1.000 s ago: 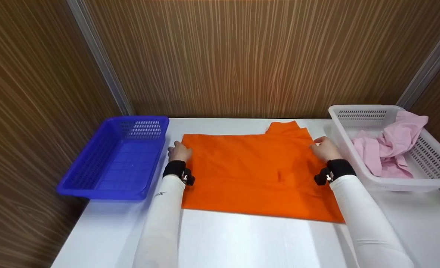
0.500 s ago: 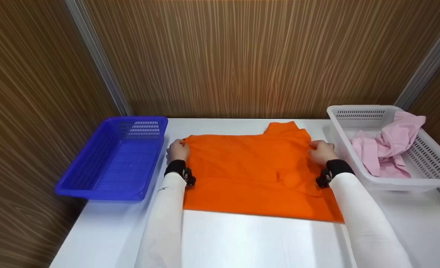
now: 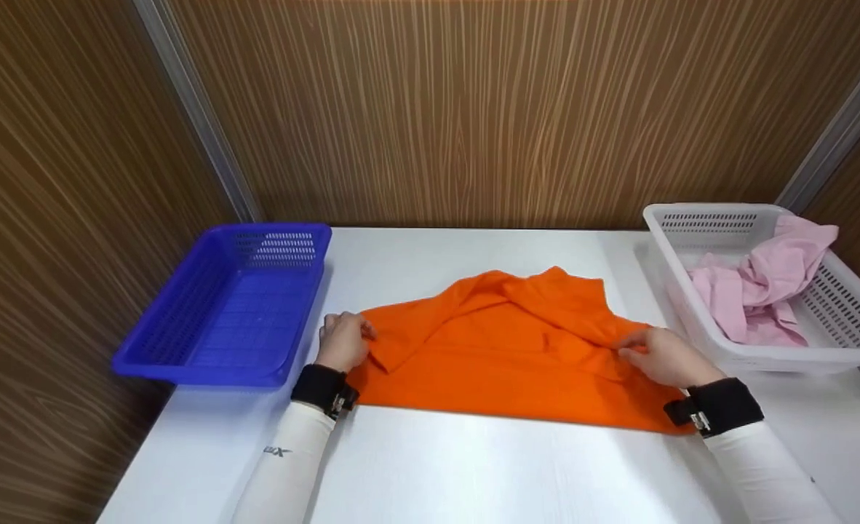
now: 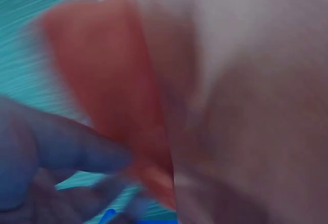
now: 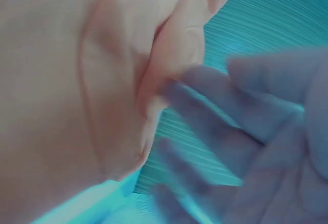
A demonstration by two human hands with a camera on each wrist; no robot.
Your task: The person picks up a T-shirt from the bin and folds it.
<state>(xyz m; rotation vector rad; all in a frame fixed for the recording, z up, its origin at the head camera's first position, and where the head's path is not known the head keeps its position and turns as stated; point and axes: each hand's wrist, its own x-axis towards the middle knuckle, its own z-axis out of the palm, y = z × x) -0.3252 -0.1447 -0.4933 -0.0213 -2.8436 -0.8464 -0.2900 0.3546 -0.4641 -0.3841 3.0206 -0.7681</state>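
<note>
An orange shirt (image 3: 488,386) lies folded lengthwise on the white table, its far layer lifted and doubled over toward the person. At its left end my left hand (image 3: 344,342) pinches the far edge, with a pointed flap hanging just right of the fingers. My right hand (image 3: 666,356) has thumb and fingertips on the fold at the right end. A raised ridge of orange cloth bows up between the hands. In the left wrist view blurred fingers (image 4: 77,147) meet the cloth. Spread fingers (image 5: 215,116) reach the shirt's edge in the right wrist view.
A blue plastic basket (image 3: 204,380) stands left of the shirt. To the right is a white basket (image 3: 786,354) with a crumpled pink garment (image 3: 765,284) inside. Wood-grain panels (image 3: 437,109) enclose the white table (image 3: 459,466) at the back and sides.
Both hands have moved toward the person, bringing the shirt's far edge over the near part. The cloth that lay flat now bunches into a raised fold, exposing more table behind it.
</note>
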